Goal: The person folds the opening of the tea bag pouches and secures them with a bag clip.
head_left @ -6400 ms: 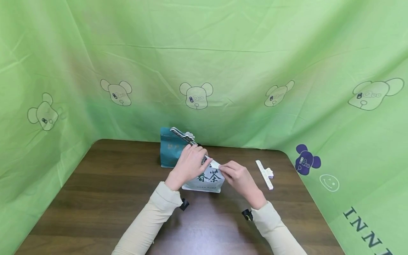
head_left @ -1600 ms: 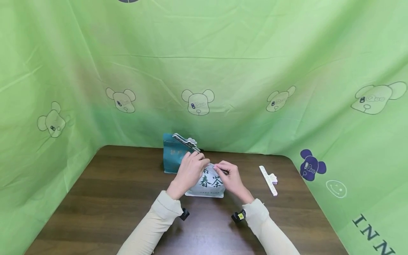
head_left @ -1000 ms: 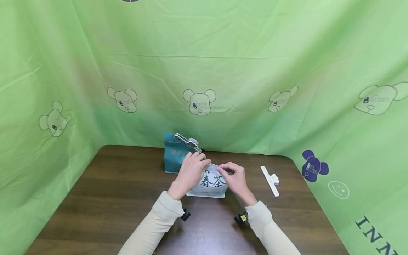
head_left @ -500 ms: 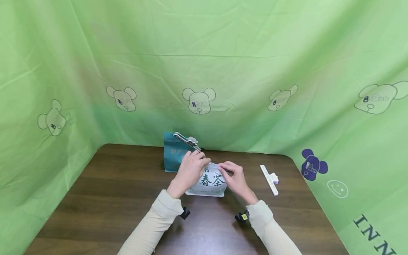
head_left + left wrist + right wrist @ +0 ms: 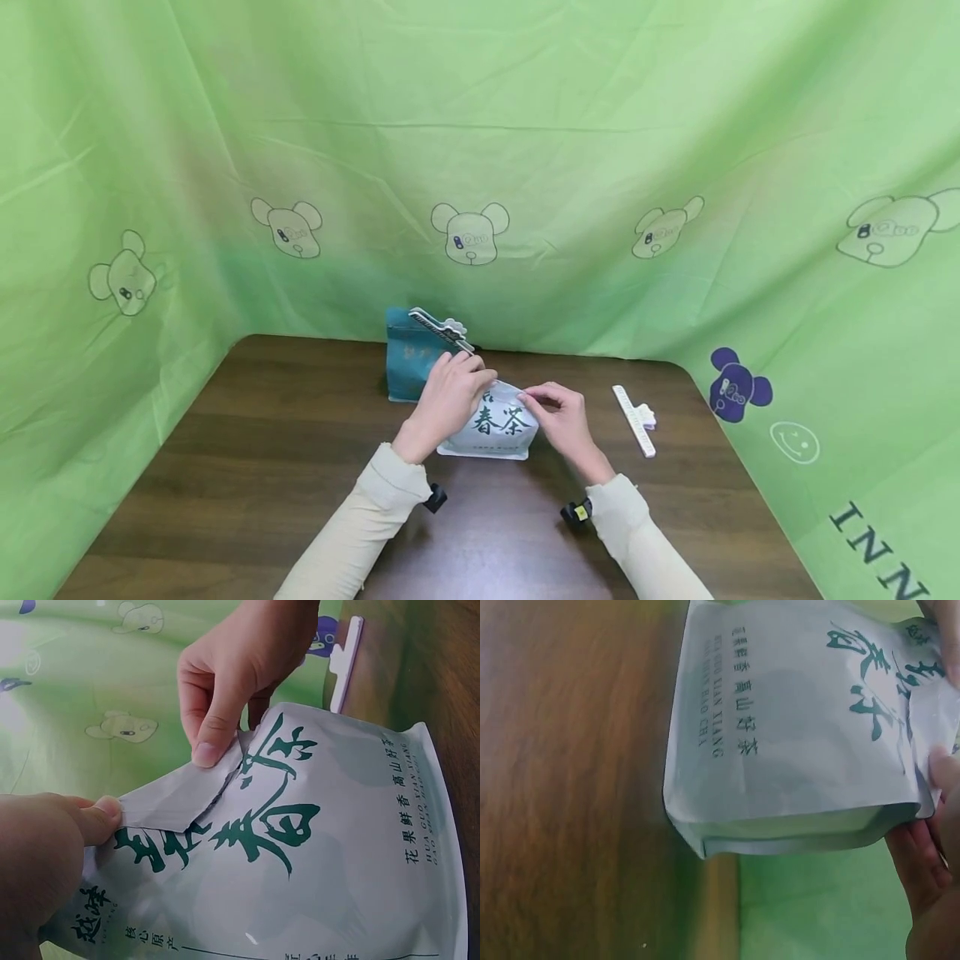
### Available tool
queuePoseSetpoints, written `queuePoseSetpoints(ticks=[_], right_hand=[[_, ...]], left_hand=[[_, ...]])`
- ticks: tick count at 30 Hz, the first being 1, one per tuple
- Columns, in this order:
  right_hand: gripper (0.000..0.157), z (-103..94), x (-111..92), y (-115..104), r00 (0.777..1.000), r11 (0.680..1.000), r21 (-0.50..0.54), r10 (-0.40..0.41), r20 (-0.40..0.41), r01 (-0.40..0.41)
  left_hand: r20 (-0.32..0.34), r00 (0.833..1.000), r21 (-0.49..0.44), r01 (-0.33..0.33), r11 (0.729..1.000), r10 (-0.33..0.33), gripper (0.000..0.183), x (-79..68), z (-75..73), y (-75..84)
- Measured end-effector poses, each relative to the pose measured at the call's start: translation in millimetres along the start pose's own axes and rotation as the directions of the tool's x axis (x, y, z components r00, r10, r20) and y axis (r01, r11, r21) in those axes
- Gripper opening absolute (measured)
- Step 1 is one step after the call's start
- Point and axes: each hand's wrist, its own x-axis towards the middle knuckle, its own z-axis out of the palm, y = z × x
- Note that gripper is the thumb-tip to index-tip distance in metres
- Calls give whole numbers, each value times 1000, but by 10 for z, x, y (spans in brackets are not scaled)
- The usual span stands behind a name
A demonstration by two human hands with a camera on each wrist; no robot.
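Observation:
A white tea bag (image 5: 489,440) with green Chinese characters stands upright on the table, its top edge folded over toward the front. The folded flap (image 5: 178,796) shows as a plain white strip in the left wrist view. My left hand (image 5: 452,396) pinches the fold at its left part, thumb in front. At the right end of the fold, my right hand (image 5: 561,421) pinches it between thumb and fingers; in the right wrist view the thumb (image 5: 943,766) lies on the flap and the other fingers are behind the bag.
Behind the left hand stands a teal bag (image 5: 408,367) with a dark-and-white clip (image 5: 442,327) slanted across its top corner. A white sealing clip (image 5: 634,422) lies on the brown table (image 5: 285,450) to the right. Green curtain (image 5: 360,167) surrounds the back and sides.
Earlier, a white corner stuck out toward the right hand; now the top lies folded over. In the last second the right hand slid slightly right along the fold; the left hand stayed put.

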Motion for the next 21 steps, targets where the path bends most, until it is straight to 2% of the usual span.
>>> queuePoseSetpoints(ticks=[8,21], right_hand=[[15,-49,-10,-13,996,999,-18,-48,78,50],[28,-126,-18,-37,987,998,-34,-46,152,52]], left_hand=[[-12,1000,-9,-3,1000,3,13,5,11,6],[-16,1000,-8,-6,1000,6,13,0,11,10]])
